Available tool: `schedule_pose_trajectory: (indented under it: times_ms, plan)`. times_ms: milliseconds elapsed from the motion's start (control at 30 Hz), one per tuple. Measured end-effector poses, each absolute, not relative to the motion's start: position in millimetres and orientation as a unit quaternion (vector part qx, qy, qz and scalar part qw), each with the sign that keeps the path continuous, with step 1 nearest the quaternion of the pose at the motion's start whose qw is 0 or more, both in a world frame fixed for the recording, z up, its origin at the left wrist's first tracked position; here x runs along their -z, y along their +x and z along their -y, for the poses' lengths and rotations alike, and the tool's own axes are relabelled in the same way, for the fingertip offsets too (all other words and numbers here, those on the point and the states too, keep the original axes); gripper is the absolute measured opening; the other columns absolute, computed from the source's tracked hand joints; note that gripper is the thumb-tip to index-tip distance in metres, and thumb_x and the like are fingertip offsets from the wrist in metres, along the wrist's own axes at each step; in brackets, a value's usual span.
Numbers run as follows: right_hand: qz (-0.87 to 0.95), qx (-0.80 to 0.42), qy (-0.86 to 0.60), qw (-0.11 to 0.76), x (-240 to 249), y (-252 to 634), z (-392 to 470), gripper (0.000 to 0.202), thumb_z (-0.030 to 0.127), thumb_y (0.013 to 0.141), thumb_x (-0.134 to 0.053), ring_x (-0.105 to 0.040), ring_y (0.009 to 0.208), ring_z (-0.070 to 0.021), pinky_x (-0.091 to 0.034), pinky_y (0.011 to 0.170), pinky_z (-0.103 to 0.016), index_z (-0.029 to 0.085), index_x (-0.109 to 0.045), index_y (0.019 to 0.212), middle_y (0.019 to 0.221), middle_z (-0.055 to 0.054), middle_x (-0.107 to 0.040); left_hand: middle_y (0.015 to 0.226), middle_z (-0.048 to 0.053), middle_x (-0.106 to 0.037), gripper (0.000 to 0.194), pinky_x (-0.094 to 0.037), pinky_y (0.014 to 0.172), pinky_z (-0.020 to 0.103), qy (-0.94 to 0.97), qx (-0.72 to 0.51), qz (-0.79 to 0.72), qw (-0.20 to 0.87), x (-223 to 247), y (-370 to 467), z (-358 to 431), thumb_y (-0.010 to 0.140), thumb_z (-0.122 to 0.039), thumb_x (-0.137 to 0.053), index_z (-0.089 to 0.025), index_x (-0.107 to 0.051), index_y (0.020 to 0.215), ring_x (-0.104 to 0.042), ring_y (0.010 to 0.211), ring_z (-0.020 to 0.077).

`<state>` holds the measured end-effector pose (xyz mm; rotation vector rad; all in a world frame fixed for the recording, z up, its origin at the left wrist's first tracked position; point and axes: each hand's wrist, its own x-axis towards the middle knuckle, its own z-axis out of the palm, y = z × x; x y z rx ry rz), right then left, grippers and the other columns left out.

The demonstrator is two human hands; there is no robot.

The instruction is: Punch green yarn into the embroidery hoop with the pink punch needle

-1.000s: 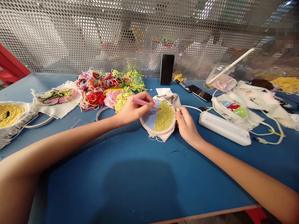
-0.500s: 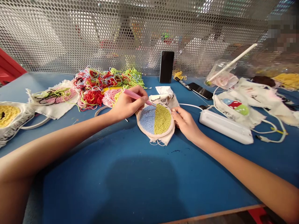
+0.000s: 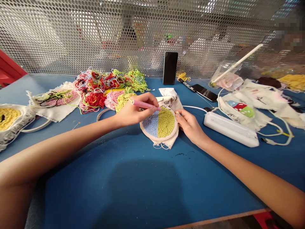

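Note:
My left hand (image 3: 138, 109) is closed round a pink punch needle (image 3: 143, 104), held like a pen and slanting down to the right. Its tip end is at the top of the yellow-green half of a round embroidery hoop (image 3: 164, 139); whether it pierces the cloth I cannot tell. Looped blue yarn (image 3: 150, 125) fills the hoop's left half, yellow-green yarn (image 3: 166, 125) the right. My right hand (image 3: 188, 125) grips the hoop's right rim, thumb on top, other fingers partly hidden beneath. White cloth (image 3: 175, 103) sticks out behind and below the hoop.
Tangled yarn (image 3: 107, 82) lies behind my left hand. A phone (image 3: 170, 68) stands upright against the perforated metal screen (image 3: 71, 38). At right are a marker (image 3: 187, 85), a flat phone (image 3: 204, 93), a white power strip (image 3: 231, 129) with cables, and stitched cloths (image 3: 243, 108); more pieces lie left.
My left hand has shifted slightly right and down over the hoop, with the punch needle now tilted flatter. My right hand and the hoop have hardly moved.

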<state>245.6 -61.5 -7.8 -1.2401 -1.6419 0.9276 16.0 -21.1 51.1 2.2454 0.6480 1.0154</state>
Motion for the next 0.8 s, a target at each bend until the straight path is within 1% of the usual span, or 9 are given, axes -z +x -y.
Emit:
schedule_pose_trajectory:
  times_ms: [100,233,467,633,800]
  plan:
    - [0.658,-0.368,-0.5,0.427,6.5,244.7,62.3,0.023,0.042,0.088,-0.044,-0.031,0.047,-0.009,-0.024,0.046,-0.024,0.02,-0.047,0.083,0.056,0.005,-0.033,0.088,0.006,-0.066,0.018,-0.048,0.064,0.02,0.842,-0.388,-0.234,0.293,-50.3,18.3,20.8,0.082,-0.03,-0.056,-0.014,-0.061,0.088,-0.061,0.076,0.0111]
    - [0.659,-0.363,-0.5,0.428,5.3,243.8,62.4,0.024,0.043,0.088,-0.044,-0.032,0.048,-0.0088,-0.025,0.046,-0.024,0.02,-0.048,0.085,0.057,0.005,-0.034,0.09,0.007,-0.066,0.017,-0.048,0.062,0.019,0.845,-0.393,-0.223,0.285,-49.9,21.1,19.7,0.083,-0.028,-0.056,-0.014,-0.063,0.089,-0.061,0.076,0.0107]
    - [0.657,-0.365,-0.497,0.434,6.7,243.9,62.1,0.023,0.042,0.088,-0.043,-0.033,0.048,-0.0084,-0.025,0.046,-0.023,0.02,-0.049,0.086,0.057,0.005,-0.034,0.083,0.005,-0.066,0.015,-0.047,0.061,0.02,0.851,-0.395,-0.23,0.259,-51.1,20.9,19.1,0.082,-0.027,-0.056,-0.013,-0.061,0.087,-0.06,0.072,0.0105]
    - [0.653,-0.362,-0.504,0.434,6.7,243.4,63.3,0.023,0.042,0.089,-0.043,-0.033,0.049,-0.0084,-0.024,0.047,-0.023,0.02,-0.048,0.085,0.058,0.005,-0.035,0.072,0.002,-0.062,0.013,-0.043,0.052,0.02,0.836,-0.432,-0.244,0.234,-53.2,16.9,18.8,0.081,-0.026,-0.055,-0.013,-0.06,0.079,-0.056,0.063,0.0091]
    - [0.65,-0.363,-0.508,0.433,4.4,242.0,64.7,0.023,0.042,0.089,-0.042,-0.032,0.048,-0.0085,-0.024,0.047,-0.023,0.02,-0.047,0.083,0.057,0.006,-0.034,0.068,0.002,-0.062,0.013,-0.04,0.048,0.02,0.828,-0.441,-0.247,0.242,-54.2,15.2,18.0,0.08,-0.025,-0.054,-0.014,-0.058,0.076,-0.056,0.06,0.0089]
